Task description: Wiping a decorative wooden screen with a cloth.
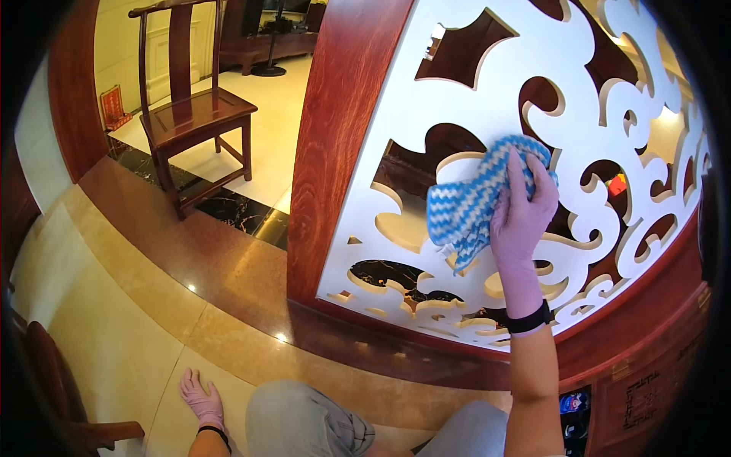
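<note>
My right hand (525, 200), in a pink glove with a black band at the wrist, is shut on a blue-and-white zigzag cloth (471, 214). The cloth lies against a white openwork screen panel (394, 228) cut with scrolling shapes, and its loose end hangs down to the left. Well apart from the panel, my left hand (203, 400) is low beside my knee, gloved in pink too. Its fingers are spread somewhat and nothing is in them.
A reddish wooden frame post (342, 114) borders the panel. Beyond it stands a wooden chair (200, 114) in the doorway, with a red box-like item (114, 108) by the wall. Carved wooden furniture (645, 388) is at lower right; a wooden armrest (108, 431) juts in at lower left.
</note>
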Available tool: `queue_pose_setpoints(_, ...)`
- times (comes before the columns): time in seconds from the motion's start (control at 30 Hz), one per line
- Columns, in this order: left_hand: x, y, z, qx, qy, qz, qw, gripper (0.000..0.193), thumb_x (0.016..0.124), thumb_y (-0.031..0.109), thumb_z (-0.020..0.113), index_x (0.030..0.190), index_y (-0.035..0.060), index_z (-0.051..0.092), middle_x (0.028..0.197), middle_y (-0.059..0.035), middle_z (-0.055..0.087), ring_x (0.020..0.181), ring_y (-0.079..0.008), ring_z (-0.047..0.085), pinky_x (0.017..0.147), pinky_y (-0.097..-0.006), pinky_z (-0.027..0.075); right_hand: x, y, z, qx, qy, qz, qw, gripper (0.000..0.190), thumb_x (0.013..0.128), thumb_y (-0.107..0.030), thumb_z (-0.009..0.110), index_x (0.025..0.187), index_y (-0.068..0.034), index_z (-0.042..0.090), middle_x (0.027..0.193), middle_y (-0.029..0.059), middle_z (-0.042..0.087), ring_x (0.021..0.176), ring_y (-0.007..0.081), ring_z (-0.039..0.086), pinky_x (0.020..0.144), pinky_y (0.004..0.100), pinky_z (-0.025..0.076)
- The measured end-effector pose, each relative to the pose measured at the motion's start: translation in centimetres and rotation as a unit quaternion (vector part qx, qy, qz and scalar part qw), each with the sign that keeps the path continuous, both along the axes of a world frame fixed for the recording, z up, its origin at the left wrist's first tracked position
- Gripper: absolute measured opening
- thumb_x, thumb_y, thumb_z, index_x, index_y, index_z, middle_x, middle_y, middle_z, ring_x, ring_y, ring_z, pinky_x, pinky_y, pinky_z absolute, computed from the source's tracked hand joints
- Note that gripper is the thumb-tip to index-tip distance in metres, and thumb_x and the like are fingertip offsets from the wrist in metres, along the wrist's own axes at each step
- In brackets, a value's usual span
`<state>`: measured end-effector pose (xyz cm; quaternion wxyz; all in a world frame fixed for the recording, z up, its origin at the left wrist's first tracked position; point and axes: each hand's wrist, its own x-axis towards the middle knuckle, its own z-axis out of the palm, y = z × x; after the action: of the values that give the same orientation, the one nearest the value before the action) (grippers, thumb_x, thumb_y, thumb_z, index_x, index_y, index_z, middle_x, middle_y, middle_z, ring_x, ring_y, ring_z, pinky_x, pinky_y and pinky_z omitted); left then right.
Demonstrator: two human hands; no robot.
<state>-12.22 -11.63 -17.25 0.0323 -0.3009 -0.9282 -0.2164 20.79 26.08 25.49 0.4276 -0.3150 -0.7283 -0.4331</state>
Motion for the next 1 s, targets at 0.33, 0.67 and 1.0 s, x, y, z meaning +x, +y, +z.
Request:
queue_pose_setpoints(0.33, 0.2, -0.1, 0.5, 0.014, -0.001, -0.010, 1.000, 0.046, 0.076, 0.015, 0.059, 0.119, -0.0007, 0.049, 0.134, -0.0150, 0.040, 0.128, -0.0324, 0.031, 0.109, -0.0451, 0.019, 0.9, -1.6, -10.0, -0.044, 0.124, -0.023, 0.991, 0.050, 0.079, -0.009, 0.057, 0.128, -0.004, 0.050, 0.114, 0.0175, 0.050, 0.098, 0.0336, 0.047, 0.085, 0.0417, 0.038)
queue_pose_setpoints(0.67, -0.2, -0.5, -0.1, 0.037, 0.042, -0.011, 0.998, 0.046, 0.076, 0.015, 0.059, 0.118, -0.0022, 0.049, 0.133, -0.0172, 0.041, 0.127, -0.0342, 0.031, 0.109, -0.0477, 0.019, 1.0, -4.6, -9.3, -0.178, 0.027, -0.045, 0.983, 0.060, 0.067, 0.001, 0.056, 0.126, -0.006, 0.053, 0.107, 0.0150, 0.054, 0.093, 0.0337, 0.049, 0.084, 0.0427, 0.039)
queue_pose_setpoints(1.0, 0.2, -0.7, 0.1, -0.028, 0.066, -0.013, 0.997, 0.044, 0.082, 0.027, 0.053, 0.118, 0.0027, 0.053, 0.128, -0.0162, 0.048, 0.122, -0.0323, 0.039, 0.104, -0.0441, 0.026, -0.8, -4.1, -8.8, -0.177, 0.047, -0.109, 0.977, 0.072, 0.064, -0.007, 0.063, 0.134, -0.010, 0.043, 0.117, 0.0114, 0.049, 0.095, 0.0294, 0.048, 0.084, 0.0413, 0.039)
